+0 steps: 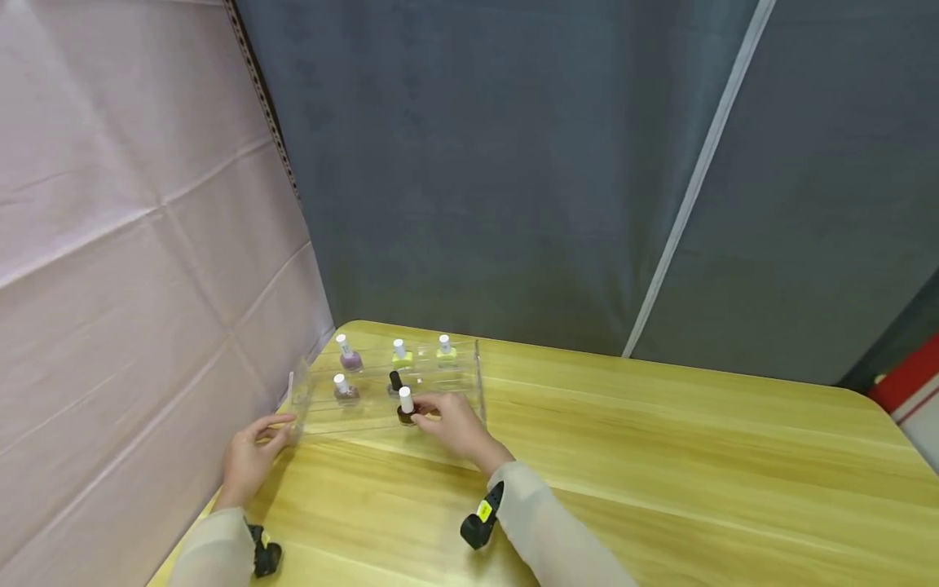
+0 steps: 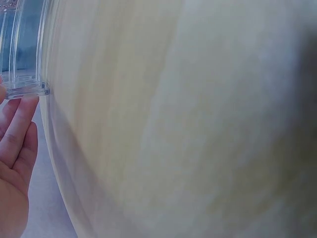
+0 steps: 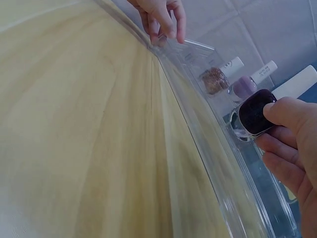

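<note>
A clear acrylic tiered rack stands on the table with several nail polish bottles in it. My left hand pinches the rack's left end, thumb on one side and fingers on the other, as the left wrist view shows. In my right hand, thumb and fingers pinch a dark nail polish bottle with a white cap, tilted in the right wrist view, over the rack's front tier. Just behind it is a black-capped bottle, partly hidden. A glittery brownish bottle sits toward the rack's left end.
On the back tier stand a purple bottle and two yellow-green ones, the middle one and the right one. The wooden table meets a pale curtain at left and a dark curtain behind.
</note>
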{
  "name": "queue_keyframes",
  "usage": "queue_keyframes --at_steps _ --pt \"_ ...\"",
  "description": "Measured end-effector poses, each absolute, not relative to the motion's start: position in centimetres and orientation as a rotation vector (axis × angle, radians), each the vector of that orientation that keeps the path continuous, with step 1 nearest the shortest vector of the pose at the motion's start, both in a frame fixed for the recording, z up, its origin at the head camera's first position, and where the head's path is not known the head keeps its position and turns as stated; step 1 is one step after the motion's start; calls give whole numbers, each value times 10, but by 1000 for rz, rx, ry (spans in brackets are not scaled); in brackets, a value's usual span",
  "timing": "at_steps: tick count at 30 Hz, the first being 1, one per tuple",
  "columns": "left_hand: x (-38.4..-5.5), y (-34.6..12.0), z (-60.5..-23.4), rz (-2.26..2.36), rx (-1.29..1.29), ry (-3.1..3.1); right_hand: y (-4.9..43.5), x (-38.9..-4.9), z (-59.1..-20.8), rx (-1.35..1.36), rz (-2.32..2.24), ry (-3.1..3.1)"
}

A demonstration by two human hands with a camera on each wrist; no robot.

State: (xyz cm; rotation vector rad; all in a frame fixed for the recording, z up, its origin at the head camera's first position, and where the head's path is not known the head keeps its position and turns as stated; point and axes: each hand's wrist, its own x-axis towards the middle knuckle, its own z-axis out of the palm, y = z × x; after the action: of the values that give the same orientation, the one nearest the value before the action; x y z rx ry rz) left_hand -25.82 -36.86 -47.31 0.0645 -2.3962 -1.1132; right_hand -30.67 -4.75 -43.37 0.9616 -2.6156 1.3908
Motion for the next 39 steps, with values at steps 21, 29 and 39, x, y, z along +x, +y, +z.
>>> queue_keyframes --at_steps 21,29,39 --pt "-259 -374 -476 -1118 48 -2410 -20 -329 -420 935 1282 -2553" --pt "-260 -372 -475 -1118 47 -2416 -12 -338 -418 892 1293 -2583" --pt "-262 -372 -478 -1114 37 -2386 -15 -348 -418 890 1225 -2596"
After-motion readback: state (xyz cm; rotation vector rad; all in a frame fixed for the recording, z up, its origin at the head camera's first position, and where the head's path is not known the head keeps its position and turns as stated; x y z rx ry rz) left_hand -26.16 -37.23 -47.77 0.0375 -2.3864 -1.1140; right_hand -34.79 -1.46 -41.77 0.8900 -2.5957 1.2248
